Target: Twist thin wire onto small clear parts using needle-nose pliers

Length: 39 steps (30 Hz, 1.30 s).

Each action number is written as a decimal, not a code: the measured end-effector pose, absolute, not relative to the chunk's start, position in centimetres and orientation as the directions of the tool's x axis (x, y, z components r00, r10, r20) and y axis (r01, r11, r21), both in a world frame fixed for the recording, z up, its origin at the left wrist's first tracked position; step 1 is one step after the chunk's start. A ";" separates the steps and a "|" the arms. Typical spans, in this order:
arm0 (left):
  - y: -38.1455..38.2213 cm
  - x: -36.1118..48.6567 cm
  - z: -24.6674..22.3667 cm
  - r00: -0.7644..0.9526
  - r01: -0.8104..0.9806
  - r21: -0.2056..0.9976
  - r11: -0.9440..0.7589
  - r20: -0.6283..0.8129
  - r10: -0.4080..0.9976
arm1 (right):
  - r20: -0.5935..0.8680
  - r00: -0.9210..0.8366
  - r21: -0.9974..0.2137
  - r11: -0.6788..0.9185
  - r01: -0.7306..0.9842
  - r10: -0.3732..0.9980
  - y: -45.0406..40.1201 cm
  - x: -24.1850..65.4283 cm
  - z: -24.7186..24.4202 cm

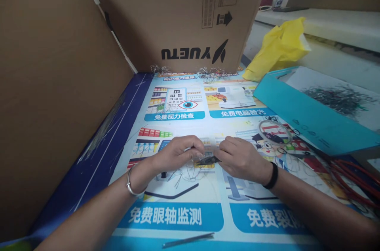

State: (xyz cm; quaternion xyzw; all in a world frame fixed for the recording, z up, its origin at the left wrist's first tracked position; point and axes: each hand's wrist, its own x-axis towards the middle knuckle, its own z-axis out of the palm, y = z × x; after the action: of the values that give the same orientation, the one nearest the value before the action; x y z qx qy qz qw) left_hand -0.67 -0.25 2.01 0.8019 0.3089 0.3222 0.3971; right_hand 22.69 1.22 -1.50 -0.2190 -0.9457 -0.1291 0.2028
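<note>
Near the middle of the printed sheet [208,187], my left hand [179,152] is closed in a pinch on a thin wire piece [192,170] whose loops hang below the fingers. My right hand [240,158] is wrapped round small dark pliers [207,160]; their narrow jaws point left, toward the left fingertips and the wire. The handles are hidden inside the right palm. A silver bangle is on the left wrist and a black band on the right one. A thin metal rod [188,240] lies flat at the near edge.
Cardboard panels [178,13] stand behind and at left, with wire tangles [210,73] at their foot. At right are a teal box [303,114] holding many wire pieces, a yellow bag [279,49], a clear ring [274,131] and red-handled tools [350,181].
</note>
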 end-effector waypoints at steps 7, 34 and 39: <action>-0.3 -0.6 2.2 0.621 0.262 0.825 -0.500 0.253 0.742 | 0.425 -0.832 0.146 0.880 0.451 0.356 1.3 22.8 -1.3; -0.2 -0.6 1.9 0.594 0.281 0.794 -0.539 0.297 0.747 | 0.405 -0.829 0.075 0.890 0.451 0.386 1.5 23.0 -1.4; -0.1 -0.5 1.9 0.593 0.283 0.790 -0.544 0.301 0.747 | 0.390 -0.831 0.071 0.887 0.456 0.396 1.4 23.0 -1.4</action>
State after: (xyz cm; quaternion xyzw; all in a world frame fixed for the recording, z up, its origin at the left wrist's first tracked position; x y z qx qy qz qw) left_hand -0.55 -0.10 1.87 0.8171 0.3150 0.3227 0.3590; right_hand 23.03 1.39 -1.44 -0.2233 -0.9535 -0.0808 0.1855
